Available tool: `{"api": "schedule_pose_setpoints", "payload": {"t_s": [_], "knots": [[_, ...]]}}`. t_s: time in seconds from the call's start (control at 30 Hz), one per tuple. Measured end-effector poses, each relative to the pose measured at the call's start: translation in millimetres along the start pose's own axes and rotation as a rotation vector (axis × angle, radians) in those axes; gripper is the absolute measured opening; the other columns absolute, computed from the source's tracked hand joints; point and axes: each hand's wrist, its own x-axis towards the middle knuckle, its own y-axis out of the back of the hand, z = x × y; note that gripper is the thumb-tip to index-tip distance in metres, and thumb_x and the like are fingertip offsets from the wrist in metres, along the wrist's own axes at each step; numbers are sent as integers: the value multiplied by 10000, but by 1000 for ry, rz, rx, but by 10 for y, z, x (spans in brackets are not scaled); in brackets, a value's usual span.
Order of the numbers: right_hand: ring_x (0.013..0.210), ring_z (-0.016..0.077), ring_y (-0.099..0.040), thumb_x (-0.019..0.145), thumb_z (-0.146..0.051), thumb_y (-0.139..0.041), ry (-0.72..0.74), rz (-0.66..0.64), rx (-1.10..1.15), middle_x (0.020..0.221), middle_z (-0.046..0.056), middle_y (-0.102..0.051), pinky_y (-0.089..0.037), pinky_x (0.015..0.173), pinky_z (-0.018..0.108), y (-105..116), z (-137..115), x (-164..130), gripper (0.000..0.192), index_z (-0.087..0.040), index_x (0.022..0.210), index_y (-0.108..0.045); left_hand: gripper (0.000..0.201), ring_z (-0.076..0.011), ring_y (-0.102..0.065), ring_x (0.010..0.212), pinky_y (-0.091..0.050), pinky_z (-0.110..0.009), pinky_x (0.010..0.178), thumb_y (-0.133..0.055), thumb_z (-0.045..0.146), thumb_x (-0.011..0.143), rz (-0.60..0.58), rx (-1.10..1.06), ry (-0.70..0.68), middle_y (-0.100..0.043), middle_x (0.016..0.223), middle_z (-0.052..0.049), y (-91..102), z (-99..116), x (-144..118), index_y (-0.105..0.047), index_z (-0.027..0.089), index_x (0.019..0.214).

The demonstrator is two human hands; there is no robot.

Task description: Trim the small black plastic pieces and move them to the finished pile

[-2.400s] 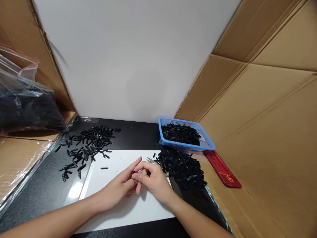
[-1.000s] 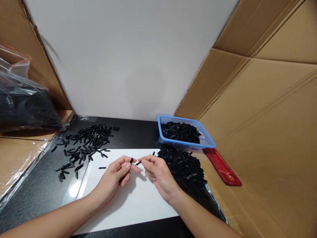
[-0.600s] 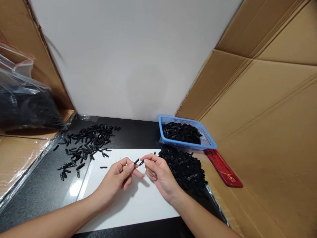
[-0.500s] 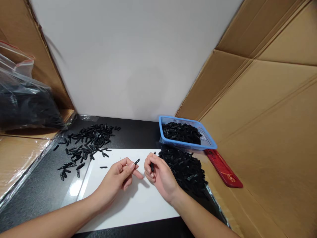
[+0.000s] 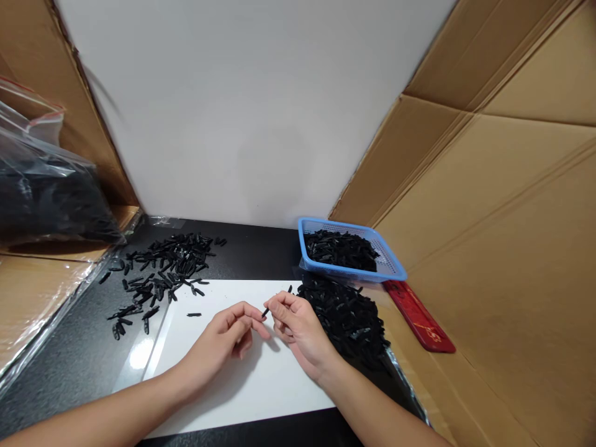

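Note:
My left hand (image 5: pixel 226 338) and my right hand (image 5: pixel 298 332) meet fingertip to fingertip over a white sheet (image 5: pixel 218 385) on the black table. Both pinch one small black plastic piece (image 5: pixel 265 311) between them. A heap of the same black pieces (image 5: pixel 347 316) lies just right of my right hand. A looser scatter of black pieces (image 5: pixel 161 270) lies on the table to the far left of my left hand. One single black piece (image 5: pixel 194 315) rests on the white sheet near my left hand.
A blue mesh basket (image 5: pixel 390 270) with black pieces stands behind the heap. A red flat object (image 5: pixel 419 316) lies to its right. Cardboard walls rise on both sides, a white board (image 5: pixel 242 112) at the back. A clear bag of dark pieces (image 5: pixel 46 198) sits far left.
Earlier each hand held a separate small black piece with a gap between them. Now the fingertips have come together and only one black piece shows between them.

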Motion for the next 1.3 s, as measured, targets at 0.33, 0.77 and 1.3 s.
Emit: {"api": "schedule_pose_setpoints", "payload": {"t_s": [0.33,0.77,1.3], "knots": [[420,35,-238,665,-383,-809,12,-32,45,509,-69,-439,-101,396,201,21,-21,-2,302,-135,776,-678,505,-97,-421,546,-274,-254,545,-518,101,737,55,-237,69,-656,876,-9,14,-34,-12,-531,244,1221],[473,104,-393,759,-399,-709,139,-126,-418,496,-42,-532,-320,487,237,-15,42,-33,239,-165,806,-706,576,-90,-526,728,-412,-270,685,-571,257,891,-65,-185,-65,-401,1382,-30,66,-105,-46,-356,484,1375],[383,28,-132,665,-369,-795,-5,-62,-63,463,-99,-350,-32,391,232,-13,-65,-54,249,-146,753,-726,539,-130,-527,704,-372,-261,636,-566,37,662,110,-249,3,-628,918,-4,30,-53,4,-559,262,1152]]}}
